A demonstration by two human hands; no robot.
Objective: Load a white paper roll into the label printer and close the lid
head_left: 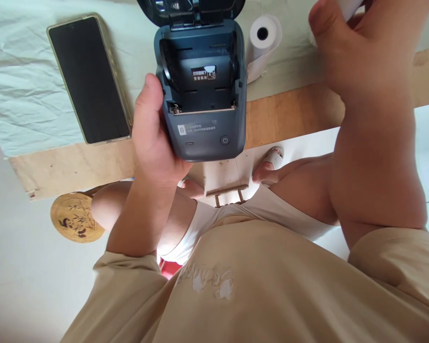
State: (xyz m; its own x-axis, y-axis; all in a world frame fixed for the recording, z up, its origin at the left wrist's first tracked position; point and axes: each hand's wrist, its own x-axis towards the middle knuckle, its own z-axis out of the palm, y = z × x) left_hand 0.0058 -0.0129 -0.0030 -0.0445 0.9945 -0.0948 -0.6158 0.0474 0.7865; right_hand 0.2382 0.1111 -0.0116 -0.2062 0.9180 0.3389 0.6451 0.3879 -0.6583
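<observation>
My left hand [153,133] is closed around the side of a dark blue portable label printer [209,136], thumb along its left edge. The printer's black lid [200,12] is swung up, and its paper bay shows no roll inside, only a small printed sticker. At the upper right, my right hand [338,47] has its fingers wrapped round a white roll [350,6], mostly hidden by the hand and cut off by the frame. A white paper roll [262,38] with a dark core and a loose end stands just right of the printer.
A smartphone [89,78] with a dark screen and clear case lies left of the printer. Pale green cloth [17,71] covers the table, leaving its wooden front edge [289,114] bare. A round stool [75,216] with a panda picture stands below, beside my leg.
</observation>
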